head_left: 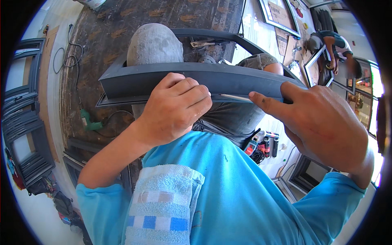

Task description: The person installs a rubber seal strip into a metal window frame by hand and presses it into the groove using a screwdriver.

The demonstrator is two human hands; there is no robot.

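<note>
A dark grey metal frame, like a window frame, lies across my knees. My left hand is closed against its near edge, fingers curled and pressed together; whatever they pinch is hidden. In my right hand is a slim, pointed silver tool, perhaps a blade, with my index finger laid along it. Its tip points left and meets the groove on the frame's near side, close to my left fingertips. The tool's handle is out of sight inside my right hand.
A green power drill with a cable lies on the worn floor at left. Stacked dark frames stand beyond it. Pliers lie inside the frame's opening. Dark tubes and a red device sit near my right side. Another person bends over a frame.
</note>
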